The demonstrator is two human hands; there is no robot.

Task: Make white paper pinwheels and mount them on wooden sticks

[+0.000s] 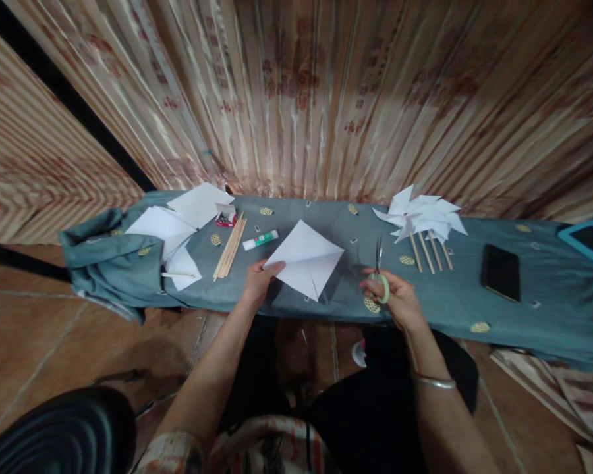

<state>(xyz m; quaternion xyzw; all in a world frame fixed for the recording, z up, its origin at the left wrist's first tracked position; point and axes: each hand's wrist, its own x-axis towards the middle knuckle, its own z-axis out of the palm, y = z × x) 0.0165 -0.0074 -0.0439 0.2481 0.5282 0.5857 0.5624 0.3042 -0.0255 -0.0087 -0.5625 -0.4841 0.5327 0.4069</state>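
My left hand (261,282) pinches the left corner of a square white sheet of paper (304,257), held like a diamond above the cloth. Crease lines cross the sheet, and a slit shows near its lower corner. In my right hand (395,296) is a pair of scissors (379,276) with light green handles, its blades pointing away from me. The scissors are apart from the paper, to its right. Just beyond my left hand lies a glue stick (261,239) with a green and white label.
A grey-green cloth (326,209) covers the narrow table. On the left are white papers (163,227), a small red box (226,216) of pins and several wooden sticks (230,249). Paper pinwheels (422,214), a black phone (501,272) and a blue-framed device (590,240) lie on the right.
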